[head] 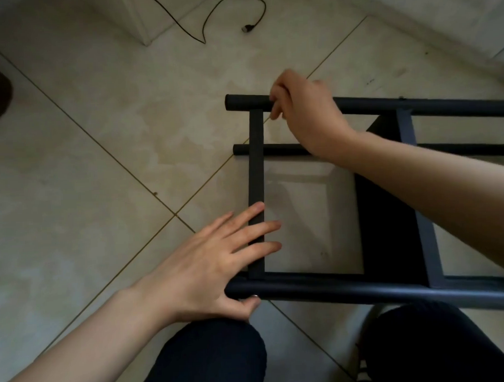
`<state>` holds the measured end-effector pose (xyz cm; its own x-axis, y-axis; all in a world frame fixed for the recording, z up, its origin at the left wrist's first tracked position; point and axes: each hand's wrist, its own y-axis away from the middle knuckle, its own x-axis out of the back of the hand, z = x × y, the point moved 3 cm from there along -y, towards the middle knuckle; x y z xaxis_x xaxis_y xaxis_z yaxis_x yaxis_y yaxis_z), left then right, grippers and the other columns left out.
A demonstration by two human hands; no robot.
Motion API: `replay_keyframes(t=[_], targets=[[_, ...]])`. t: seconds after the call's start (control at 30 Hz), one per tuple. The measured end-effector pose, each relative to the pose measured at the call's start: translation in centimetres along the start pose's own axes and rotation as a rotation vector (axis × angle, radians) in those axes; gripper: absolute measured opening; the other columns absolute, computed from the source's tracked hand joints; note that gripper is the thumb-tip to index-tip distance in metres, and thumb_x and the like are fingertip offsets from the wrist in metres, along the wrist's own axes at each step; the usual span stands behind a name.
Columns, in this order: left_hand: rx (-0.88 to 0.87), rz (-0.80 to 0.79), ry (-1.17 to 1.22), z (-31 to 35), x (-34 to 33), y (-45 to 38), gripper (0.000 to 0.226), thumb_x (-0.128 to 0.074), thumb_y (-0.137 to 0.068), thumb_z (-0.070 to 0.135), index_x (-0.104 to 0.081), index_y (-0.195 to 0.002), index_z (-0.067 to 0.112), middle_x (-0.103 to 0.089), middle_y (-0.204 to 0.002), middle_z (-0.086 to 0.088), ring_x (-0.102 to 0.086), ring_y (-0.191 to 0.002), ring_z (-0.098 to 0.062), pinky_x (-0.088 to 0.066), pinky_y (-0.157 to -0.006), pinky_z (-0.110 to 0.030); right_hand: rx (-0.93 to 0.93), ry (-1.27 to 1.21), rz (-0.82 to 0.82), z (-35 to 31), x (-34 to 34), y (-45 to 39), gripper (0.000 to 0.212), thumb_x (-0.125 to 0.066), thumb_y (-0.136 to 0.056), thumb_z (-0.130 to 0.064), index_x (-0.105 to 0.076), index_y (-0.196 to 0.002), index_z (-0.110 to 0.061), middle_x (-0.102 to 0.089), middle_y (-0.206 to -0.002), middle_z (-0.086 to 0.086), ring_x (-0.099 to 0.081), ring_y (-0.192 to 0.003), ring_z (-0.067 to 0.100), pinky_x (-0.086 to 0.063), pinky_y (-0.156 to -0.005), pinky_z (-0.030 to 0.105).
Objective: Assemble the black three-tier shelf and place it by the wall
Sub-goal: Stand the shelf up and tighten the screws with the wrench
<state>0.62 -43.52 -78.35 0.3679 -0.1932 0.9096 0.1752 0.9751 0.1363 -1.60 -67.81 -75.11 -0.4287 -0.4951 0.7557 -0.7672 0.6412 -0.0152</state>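
The black shelf [389,220] lies on its side on the tiled floor [100,139]. The left hand [219,263] rests spread across its end crossbar [256,176]; the right hand [302,109] grips the far pole [247,102] above that crossbar.

You worked on the floor of a home, a lived-in room by its look: large beige floor tiles [99,116] with thin grout lines, a white wall base [439,27] along the far edge, and a loose black charging cable [210,18] lying on the tiles.
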Motion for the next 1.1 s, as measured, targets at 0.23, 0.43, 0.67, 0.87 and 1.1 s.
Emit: replay_keyframes(t=[0.23,0.43,0.67,0.87,1.1], targets=[[-0.037,0.055,-0.009,-0.6,-0.9,0.3,0.077,-0.049,-0.091,0.072,-0.037,-0.153,0.028,-0.014,-0.168,0.007,0.001,-0.156,-0.015,-0.01,-0.12,-0.043,0.08,0.08,0.085,0.1,-0.6,-1.3,0.025,-0.032,-0.107,-0.024,-0.054,-0.11,-0.012,-0.068,-0.105,0.007,-0.064,-0.096,0.027,-0.052,-0.086,0.048],[-0.069,0.207,-0.114,-0.4,-1.1,0.8,0.084,-0.048,-0.093,0.071,-0.033,-0.156,0.018,-0.022,-0.166,-0.001,-0.011,-0.155,-0.022,-0.015,-0.124,-0.05,-0.002,0.169,0.006,0.9,-1.5,-2.0,0.024,-0.031,-0.106,-0.024,-0.053,-0.105,-0.015,-0.067,-0.094,0.008,-0.059,-0.075,0.026,-0.05,-0.074,0.044],[-0.074,0.329,-0.227,-0.1,-1.2,1.0,0.091,-0.054,-0.091,0.069,-0.035,-0.152,0.004,-0.031,-0.161,-0.011,-0.025,-0.152,-0.026,-0.025,-0.118,-0.063,-0.021,0.165,-0.049,0.9,-1.2,-2.6,0.03,-0.031,-0.105,-0.026,-0.058,-0.105,-0.014,-0.064,-0.095,0.008,-0.057,-0.086,0.029,-0.049,-0.08,0.047],[-0.047,0.292,-0.141,0.4,-1.4,0.1,0.086,-0.05,-0.093,0.069,-0.044,-0.148,0.003,-0.037,-0.158,-0.01,-0.028,-0.151,-0.021,-0.023,-0.121,-0.057,-0.01,0.172,-0.022,1.2,-1.4,-2.8,0.026,-0.032,-0.106,-0.026,-0.056,-0.102,-0.018,-0.053,-0.077,-0.004,-0.05,-0.075,0.02,-0.035,-0.065,0.033],[0.0,0.297,0.096,0.1,-2.0,0.0,0.081,-0.062,-0.087,0.065,-0.048,-0.147,0.012,-0.041,-0.157,0.0,-0.026,-0.152,-0.015,-0.016,-0.125,-0.051,0.0,0.11,-0.068,1.3,-1.2,-2.7,0.026,-0.035,-0.105,-0.025,-0.059,-0.106,-0.015,-0.061,-0.092,0.001,-0.052,-0.073,0.014,-0.041,-0.064,0.029]])
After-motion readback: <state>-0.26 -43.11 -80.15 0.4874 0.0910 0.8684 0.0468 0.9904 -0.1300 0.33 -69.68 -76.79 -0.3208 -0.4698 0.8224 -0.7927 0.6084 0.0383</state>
